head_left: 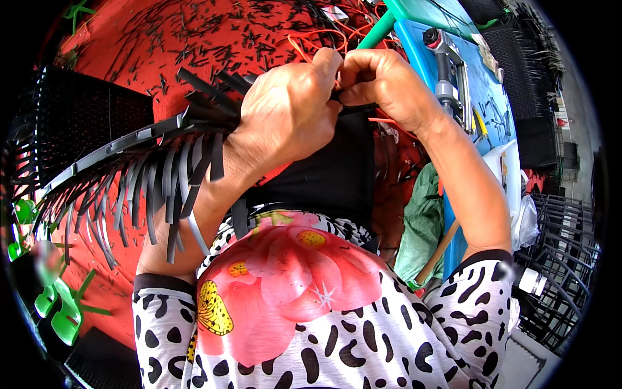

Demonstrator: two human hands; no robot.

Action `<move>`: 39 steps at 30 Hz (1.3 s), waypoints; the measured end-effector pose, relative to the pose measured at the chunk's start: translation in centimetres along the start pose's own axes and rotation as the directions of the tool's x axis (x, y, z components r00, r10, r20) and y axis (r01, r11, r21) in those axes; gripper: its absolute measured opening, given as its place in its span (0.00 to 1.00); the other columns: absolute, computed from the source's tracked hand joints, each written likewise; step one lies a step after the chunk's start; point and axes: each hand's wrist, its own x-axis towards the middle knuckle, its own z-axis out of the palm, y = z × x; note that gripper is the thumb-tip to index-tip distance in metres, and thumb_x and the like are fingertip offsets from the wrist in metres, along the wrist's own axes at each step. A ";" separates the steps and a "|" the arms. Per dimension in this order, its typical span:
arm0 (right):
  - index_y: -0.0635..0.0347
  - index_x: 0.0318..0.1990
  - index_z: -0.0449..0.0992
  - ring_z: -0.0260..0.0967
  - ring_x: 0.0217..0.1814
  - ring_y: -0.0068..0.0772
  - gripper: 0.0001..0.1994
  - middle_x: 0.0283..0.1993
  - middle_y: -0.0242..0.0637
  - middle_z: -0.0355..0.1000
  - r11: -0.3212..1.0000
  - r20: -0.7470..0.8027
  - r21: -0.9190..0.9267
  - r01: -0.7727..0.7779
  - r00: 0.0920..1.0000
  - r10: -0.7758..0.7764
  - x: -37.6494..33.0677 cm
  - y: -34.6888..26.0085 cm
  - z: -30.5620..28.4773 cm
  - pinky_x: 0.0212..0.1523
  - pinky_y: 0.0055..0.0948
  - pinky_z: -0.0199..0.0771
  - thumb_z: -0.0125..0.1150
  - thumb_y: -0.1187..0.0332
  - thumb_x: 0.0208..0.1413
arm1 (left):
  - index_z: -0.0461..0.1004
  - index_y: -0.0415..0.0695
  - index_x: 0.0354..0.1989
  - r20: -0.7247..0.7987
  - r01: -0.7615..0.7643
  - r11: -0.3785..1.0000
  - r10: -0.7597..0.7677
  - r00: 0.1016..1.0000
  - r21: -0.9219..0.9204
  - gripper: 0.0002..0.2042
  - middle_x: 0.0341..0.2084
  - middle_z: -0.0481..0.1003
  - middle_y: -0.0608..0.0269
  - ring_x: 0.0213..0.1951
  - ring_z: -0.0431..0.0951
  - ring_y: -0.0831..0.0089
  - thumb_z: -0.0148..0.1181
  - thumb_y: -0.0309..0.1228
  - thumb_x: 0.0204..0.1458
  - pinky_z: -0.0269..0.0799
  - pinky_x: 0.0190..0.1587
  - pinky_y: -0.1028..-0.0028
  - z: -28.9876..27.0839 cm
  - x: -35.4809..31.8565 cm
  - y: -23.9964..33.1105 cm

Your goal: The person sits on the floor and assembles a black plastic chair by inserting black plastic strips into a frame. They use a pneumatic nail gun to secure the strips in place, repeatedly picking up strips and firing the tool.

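Observation:
A long rail with a fringe of flat black strips (172, 172) runs from the far left, over my left forearm, into my hands. My left hand (285, 110) is closed on the black strips, its knuckles facing up. Close against it, my right hand (389, 84) has thumb and fingers pinched together at the fingertips of the left. A dark strip end shows just below the right fingertips, but what they pinch is hidden. Both hands are above my lap, where a black cloth or panel (311, 185) lies.
Black scraps lie over the red floor (175, 48). To the right, a blue table (489, 97) bears a grey-and-black hand tool (446, 71) with a red part. An orange hose (311, 34) runs beyond my hands. Green cloth (421, 217), black woven panels (91, 113) and a green chair (67, 314) stand about.

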 end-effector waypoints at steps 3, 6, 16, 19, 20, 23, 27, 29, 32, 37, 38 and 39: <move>0.65 0.29 0.74 0.69 0.31 0.22 0.07 0.29 0.32 0.73 0.996 -0.008 0.070 -0.051 0.999 0.052 0.1 -0.3 0.2 0.36 0.24 0.71 0.65 0.81 0.40 | 0.67 0.42 0.40 -0.060 -0.012 1.000 0.011 0.998 -0.010 0.16 0.30 0.78 0.52 0.34 0.79 0.53 0.62 0.22 0.41 0.74 0.35 0.63 0.2 -0.4 0.5; 0.64 0.30 0.75 0.70 0.32 0.22 0.09 0.29 0.32 0.73 0.994 -0.046 0.097 -0.055 0.997 0.060 0.1 0.0 0.3 0.37 0.23 0.73 0.67 0.82 0.39 | 0.70 0.42 0.34 -0.121 -0.111 0.994 0.112 0.986 0.018 0.11 0.29 0.77 0.53 0.31 0.79 0.55 0.62 0.21 0.41 0.74 0.33 0.65 0.2 -0.6 0.8; 0.64 0.32 0.76 0.70 0.35 0.23 0.10 0.30 0.33 0.75 0.973 -0.057 0.228 -0.046 0.996 0.061 0.0 1.2 0.8 0.41 0.25 0.70 0.65 0.81 0.37 | 0.76 0.40 0.29 0.035 0.123 0.979 -0.118 0.992 -0.164 0.08 0.24 0.77 0.51 0.30 0.78 0.54 0.64 0.25 0.38 0.73 0.33 0.65 -0.3 0.7 0.8; 0.65 0.33 0.76 0.70 0.35 0.24 0.11 0.30 0.34 0.75 0.979 -0.042 0.192 -0.065 0.996 0.074 0.2 0.9 0.8 0.41 0.25 0.70 0.65 0.80 0.37 | 0.76 0.39 0.30 0.091 0.164 0.977 -0.153 0.984 -0.134 0.09 0.25 0.77 0.51 0.31 0.79 0.56 0.64 0.24 0.37 0.73 0.34 0.66 -1.0 1.4 0.8; 0.65 0.34 0.77 0.70 0.36 0.25 0.12 0.32 0.35 0.75 0.980 -0.030 0.188 -0.067 0.997 0.074 0.2 1.0 0.7 0.41 0.26 0.70 0.64 0.80 0.37 | 0.75 0.39 0.30 0.114 0.162 0.976 -0.146 0.983 -0.148 0.09 0.24 0.76 0.55 0.29 0.77 0.63 0.63 0.23 0.37 0.71 0.34 0.69 -0.9 1.6 0.6; 0.67 0.36 0.77 0.70 0.39 0.28 0.12 0.35 0.38 0.75 0.976 0.014 0.214 -0.045 0.999 0.043 0.2 0.7 0.4 0.43 0.26 0.69 0.62 0.80 0.39 | 0.75 0.37 0.28 0.158 0.161 0.973 -0.135 0.978 -0.164 0.07 0.20 0.75 0.63 0.26 0.73 0.78 0.62 0.21 0.38 0.68 0.31 0.76 -1.1 2.1 -0.1; 0.65 0.36 0.76 0.69 0.39 0.26 0.12 0.33 0.34 0.73 0.976 0.005 0.209 -0.067 0.998 0.067 -0.1 0.6 0.3 0.43 0.26 0.69 0.63 0.80 0.38 | 0.75 0.38 0.26 0.203 0.253 0.948 -0.213 0.956 -0.194 0.03 0.19 0.74 0.67 0.25 0.72 0.82 0.60 0.21 0.41 0.67 0.30 0.78 -1.3 2.8 -0.2; 0.65 0.36 0.76 0.69 0.39 0.26 0.13 0.34 0.34 0.74 0.979 0.003 0.196 -0.065 0.998 0.066 -0.3 0.6 0.3 0.44 0.26 0.69 0.63 0.80 0.38 | 0.75 0.38 0.25 0.239 0.268 0.940 -0.216 0.947 -0.212 0.02 0.19 0.74 0.67 0.25 0.72 0.82 0.59 0.21 0.42 0.67 0.30 0.78 -1.3 2.9 -0.2; 0.65 0.36 0.76 0.70 0.39 0.26 0.13 0.35 0.35 0.74 0.980 0.013 0.187 -0.072 0.997 0.070 -0.4 0.6 0.4 0.44 0.25 0.70 0.63 0.79 0.38 | 0.75 0.38 0.26 0.263 0.256 0.938 -0.192 0.945 -0.234 0.03 0.19 0.74 0.68 0.25 0.72 0.82 0.59 0.21 0.42 0.67 0.30 0.79 -1.2 2.6 -0.5; 0.66 0.36 0.76 0.70 0.38 0.26 0.13 0.35 0.35 0.74 0.974 0.017 0.214 -0.079 0.997 0.077 -0.2 0.7 0.3 0.43 0.26 0.71 0.63 0.79 0.38 | 0.74 0.38 0.30 0.345 0.323 0.902 -0.218 0.913 -0.286 0.06 0.22 0.75 0.67 0.27 0.73 0.82 0.60 0.20 0.42 0.69 0.32 0.79 -1.5 2.7 -0.5; 0.66 0.36 0.76 0.71 0.38 0.26 0.13 0.34 0.36 0.74 0.973 0.015 0.216 -0.077 0.997 0.076 -0.2 0.7 0.3 0.43 0.26 0.71 0.63 0.79 0.38 | 0.74 0.38 0.31 0.341 0.324 0.905 -0.223 0.913 -0.275 0.07 0.23 0.75 0.66 0.27 0.74 0.81 0.61 0.20 0.42 0.70 0.33 0.79 -1.5 2.7 -0.4; 0.66 0.36 0.76 0.71 0.38 0.27 0.13 0.34 0.36 0.74 0.973 0.013 0.218 -0.076 0.997 0.075 -0.1 0.6 0.2 0.43 0.25 0.71 0.62 0.80 0.38 | 0.74 0.38 0.32 0.337 0.326 0.908 -0.229 0.913 -0.265 0.07 0.23 0.76 0.65 0.28 0.75 0.80 0.61 0.20 0.42 0.70 0.34 0.78 -1.5 2.6 -0.3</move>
